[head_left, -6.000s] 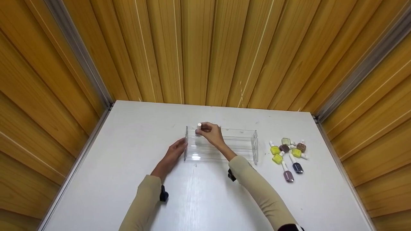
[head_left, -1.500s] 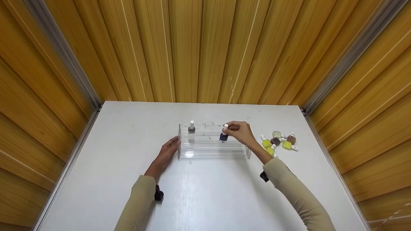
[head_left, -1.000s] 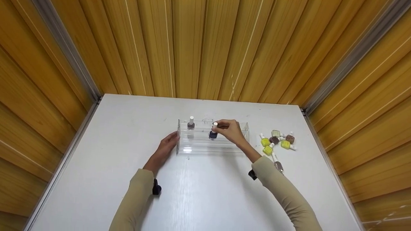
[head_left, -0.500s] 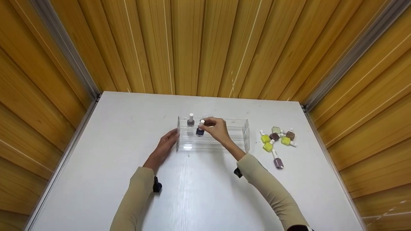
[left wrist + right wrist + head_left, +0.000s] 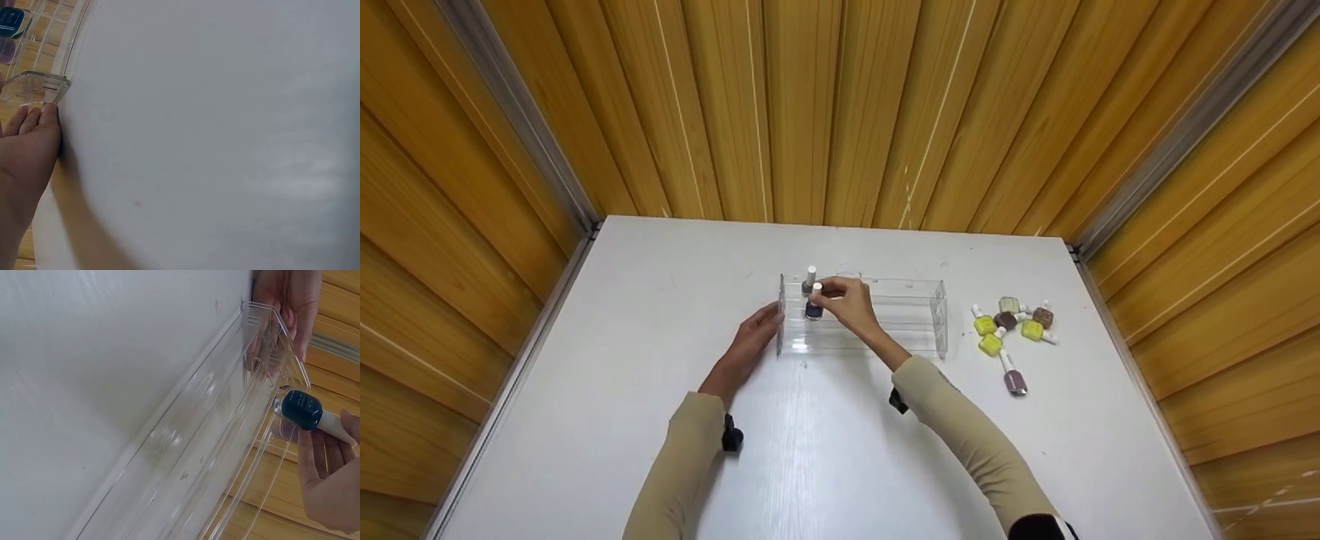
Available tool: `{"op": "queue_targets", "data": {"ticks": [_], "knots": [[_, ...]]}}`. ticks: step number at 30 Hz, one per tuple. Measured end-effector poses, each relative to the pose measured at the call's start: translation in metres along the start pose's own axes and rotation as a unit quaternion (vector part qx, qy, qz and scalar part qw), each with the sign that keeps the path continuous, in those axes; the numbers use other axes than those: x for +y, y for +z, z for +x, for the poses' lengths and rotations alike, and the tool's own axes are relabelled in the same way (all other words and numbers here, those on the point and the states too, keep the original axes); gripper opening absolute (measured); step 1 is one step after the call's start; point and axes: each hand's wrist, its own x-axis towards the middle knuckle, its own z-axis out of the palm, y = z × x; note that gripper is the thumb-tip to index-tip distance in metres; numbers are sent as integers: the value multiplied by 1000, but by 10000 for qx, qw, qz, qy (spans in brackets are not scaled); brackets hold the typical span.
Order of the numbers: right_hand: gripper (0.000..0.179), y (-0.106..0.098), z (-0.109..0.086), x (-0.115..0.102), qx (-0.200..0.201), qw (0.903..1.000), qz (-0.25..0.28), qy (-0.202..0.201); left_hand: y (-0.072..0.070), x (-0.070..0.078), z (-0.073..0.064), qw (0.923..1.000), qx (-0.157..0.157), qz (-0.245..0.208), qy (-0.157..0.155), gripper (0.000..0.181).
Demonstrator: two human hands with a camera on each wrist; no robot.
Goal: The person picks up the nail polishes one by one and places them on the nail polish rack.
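My right hand [image 5: 849, 304] pinches a dark blue nail polish bottle [image 5: 814, 310] by its white cap, over the left end of a clear tiered display rack [image 5: 870, 350]. In the right wrist view the dark bottle [image 5: 301, 409] is tilted, its base right at a tier of the rack. Just behind it a mauve nail polish bottle [image 5: 811, 275] stands on the rear tier, partly hidden by the held one. My left hand [image 5: 756, 334] rests against the rack's left end panel, and in the left wrist view its fingertips [image 5: 49, 112] touch that panel with the fingers extended.
Right of the rack several nail polish bottles lie in a loose group: yellow ones [image 5: 984, 325], a pale green one [image 5: 1009, 304], a dark brown one [image 5: 1006, 321], a glittery brown one [image 5: 1043, 318] and a mauve one [image 5: 1015, 382]. Wood-patterned walls [image 5: 840, 112] bound the white table [image 5: 840, 465].
Since six seconds ago, the mauve bottle has been left on the rear tier and the dark blue one picked up. My right hand has carried it leftward along the rack; the left hand stays there.
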Motion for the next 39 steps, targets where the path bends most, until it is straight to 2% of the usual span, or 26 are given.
{"op": "queue_targets", "data": {"ticks": [7, 11, 14, 19, 27, 33, 39], "knots": [[21, 10, 1, 0, 163, 9998, 75, -19, -3, -1, 1, 9999, -143, 56, -13, 60], [21, 13, 0, 3, 179, 9998, 55, 15, -3, 0, 0, 9999, -70, 135, -82, 60], [21, 16, -2, 8, 82, 10000, 51, -25, -3, 1, 0, 9999, 17, 133, -91, 58], [20, 19, -5, 14, -14, 10000, 12, -53, -1, 0, 1, 9998, -18, 178, -122, 58], [23, 17, -5, 11, -332, 9994, 123, 62, -3, 1, 2, 9996, -32, 260, -68, 59], [27, 5, -7, 9, -385, 9992, 64, -99, -1, 1, 2, 9997, -64, 208, -107, 60], [20, -30, -17, 10, -354, 9988, -280, -173, 1, -1, 2, 9997, 5, 141, -207, 60]]}}
